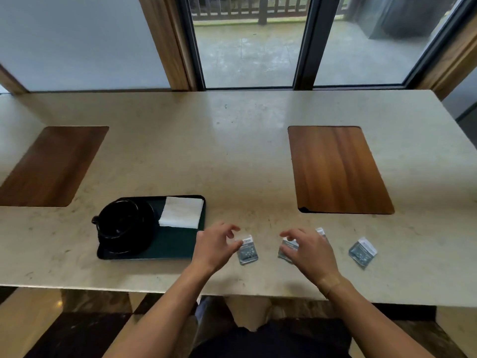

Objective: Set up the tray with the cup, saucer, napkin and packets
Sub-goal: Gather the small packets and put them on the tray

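1. From where I stand, the dark tray (178, 248) near the front edge of the worktop (232, 151) already carries the black cup (117, 219) on its saucer (129, 244) at the left, with the white napkin (181, 211) at its far right corner. What remains looks like the packets.
2. All the packets lie on the worktop to the right of the tray: one packet (247, 250) just beside the left hand (215, 245), a second packet (287, 250) partly under the right hand (308, 250), a third (321, 231) peeking out behind that hand, and a fourth (362, 251) further right, apart from both hands.
3. The left hand's fingers (232, 227) are loosely curled over its packet, not yet closed on it. The right hand's fingers reach down onto the second packet; whether they pinch it I cannot tell.
4. I'd pinch each packet by an edge, since they lie flat, then lay them on the bare front-right part of the tray, clear of the napkin and saucer.
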